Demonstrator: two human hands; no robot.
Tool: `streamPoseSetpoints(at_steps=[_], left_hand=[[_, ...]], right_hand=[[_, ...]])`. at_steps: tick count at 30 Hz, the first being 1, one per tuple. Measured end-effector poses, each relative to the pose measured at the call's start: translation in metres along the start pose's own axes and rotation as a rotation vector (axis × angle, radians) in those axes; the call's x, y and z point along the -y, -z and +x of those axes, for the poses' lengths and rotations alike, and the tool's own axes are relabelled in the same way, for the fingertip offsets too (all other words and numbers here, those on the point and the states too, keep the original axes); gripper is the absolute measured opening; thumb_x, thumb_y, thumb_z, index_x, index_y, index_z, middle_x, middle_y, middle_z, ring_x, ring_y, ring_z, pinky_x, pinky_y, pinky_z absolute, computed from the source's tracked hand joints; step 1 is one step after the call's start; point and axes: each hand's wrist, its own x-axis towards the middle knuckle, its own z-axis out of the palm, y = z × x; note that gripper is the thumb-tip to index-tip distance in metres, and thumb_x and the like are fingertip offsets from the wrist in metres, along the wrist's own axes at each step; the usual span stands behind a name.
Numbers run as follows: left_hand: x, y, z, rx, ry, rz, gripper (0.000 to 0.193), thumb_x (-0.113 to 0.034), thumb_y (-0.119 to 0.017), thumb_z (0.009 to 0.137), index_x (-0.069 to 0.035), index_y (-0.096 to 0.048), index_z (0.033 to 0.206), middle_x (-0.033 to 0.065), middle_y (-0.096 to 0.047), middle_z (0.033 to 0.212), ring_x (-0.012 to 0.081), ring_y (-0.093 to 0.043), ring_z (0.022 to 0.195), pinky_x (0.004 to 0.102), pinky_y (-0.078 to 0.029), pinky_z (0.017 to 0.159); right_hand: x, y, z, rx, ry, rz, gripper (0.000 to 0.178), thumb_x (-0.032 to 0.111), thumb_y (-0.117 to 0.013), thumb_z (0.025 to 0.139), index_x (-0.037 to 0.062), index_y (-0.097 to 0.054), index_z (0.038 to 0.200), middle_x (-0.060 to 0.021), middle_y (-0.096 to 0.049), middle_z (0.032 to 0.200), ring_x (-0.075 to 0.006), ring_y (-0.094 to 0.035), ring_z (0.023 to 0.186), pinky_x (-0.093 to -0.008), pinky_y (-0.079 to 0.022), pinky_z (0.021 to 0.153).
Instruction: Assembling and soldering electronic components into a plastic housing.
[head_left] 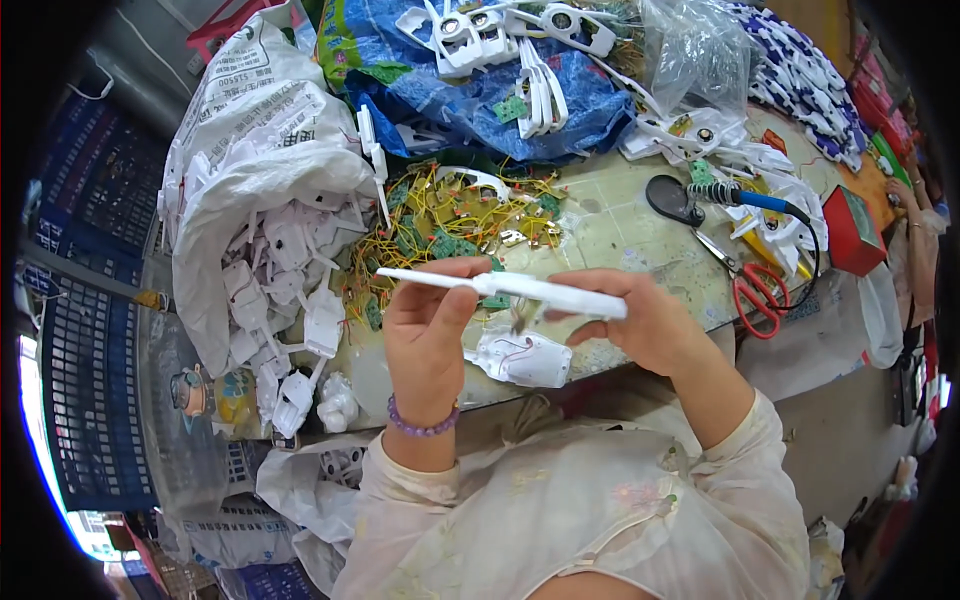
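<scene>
Both hands hold a white plastic housing point(545, 291) level above the table's front edge. My left hand point(425, 335), a purple bead bracelet at its wrist, pinches the narrow arm of the housing between thumb and fingers. The wider end is gripped by my right hand point(655, 325), its fingers partly hidden behind it. Something small and blurred hangs below the housing, too unclear to name. Beneath, on the table, lies another white housing half point(522, 358) with a thin red wire. Just beyond my left hand spreads a heap of green circuit boards with yellow wires point(450, 215).
On the left, a white woven sack point(255, 110) spills white housings point(285, 245). A blue bag point(590, 95) with more parts lies at the back. To the right are a soldering iron point(760, 200), a black round holder point(673, 200), red-handled scissors point(757, 298) and a red box point(853, 232).
</scene>
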Motion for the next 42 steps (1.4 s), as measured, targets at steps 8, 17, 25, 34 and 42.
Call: streamPoseSetpoints(at_steps=[8, 17, 25, 34, 42], left_hand=[[0.033, -0.017, 0.007, 0.096, 0.273, 0.075, 0.040, -0.018, -0.062, 0.093, -0.001, -0.050, 0.127, 0.0093, -0.059, 0.120, 0.0143, -0.055, 0.105, 0.0298, -0.044, 0.091], [0.052, -0.006, -0.011, 0.348, 0.823, 0.048, 0.058, -0.006, -0.070, 0.084, 0.006, -0.040, 0.132, 0.0110, -0.056, 0.116, 0.0135, -0.058, 0.101, 0.0254, -0.049, 0.085], [0.062, -0.008, 0.001, 0.327, 0.859, 0.118, 0.053, -0.003, -0.068, 0.083, 0.010, -0.044, 0.129, 0.0091, -0.063, 0.102, 0.0122, -0.062, 0.088, 0.0253, -0.051, 0.076], [0.055, -0.004, 0.031, 0.288, 0.920, 0.442, 0.028, -0.011, -0.069, 0.084, 0.002, -0.059, 0.107, 0.0039, -0.065, 0.082, 0.0089, -0.060, 0.065, 0.0228, -0.048, 0.057], [0.065, 0.005, 0.036, 0.308, 0.961, 0.392, 0.034, -0.014, -0.071, 0.082, -0.002, -0.058, 0.111, 0.0008, -0.063, 0.077, 0.0088, -0.059, 0.063, 0.0244, -0.050, 0.059]], right_hand=[[0.003, 0.012, -0.015, -0.259, 0.229, -0.313, 0.032, 0.026, -0.060, 0.094, 0.0008, -0.058, 0.113, -0.0044, -0.065, 0.100, -0.0111, -0.060, 0.094, -0.0265, -0.046, 0.086], [-0.009, 0.040, 0.002, -0.337, 0.151, -0.127, 0.032, 0.026, -0.055, 0.097, -0.0023, -0.058, 0.110, -0.0084, -0.065, 0.097, -0.0143, -0.062, 0.089, -0.0281, -0.049, 0.083], [-0.021, 0.055, 0.013, -0.445, 0.084, -0.029, 0.033, 0.027, -0.053, 0.097, -0.0030, -0.058, 0.111, -0.0090, -0.065, 0.095, -0.0146, -0.063, 0.085, -0.0282, -0.052, 0.079], [-0.018, 0.070, 0.021, -0.525, 0.100, -0.392, 0.031, 0.025, -0.054, 0.097, 0.0003, -0.056, 0.116, -0.0079, -0.063, 0.099, -0.0127, -0.063, 0.084, -0.0243, -0.050, 0.076], [-0.020, 0.056, -0.008, -0.461, 0.632, -1.377, 0.038, 0.014, -0.074, 0.076, 0.0038, -0.061, 0.110, -0.0145, -0.062, 0.106, -0.0333, -0.057, 0.102, -0.0398, -0.048, 0.084]])
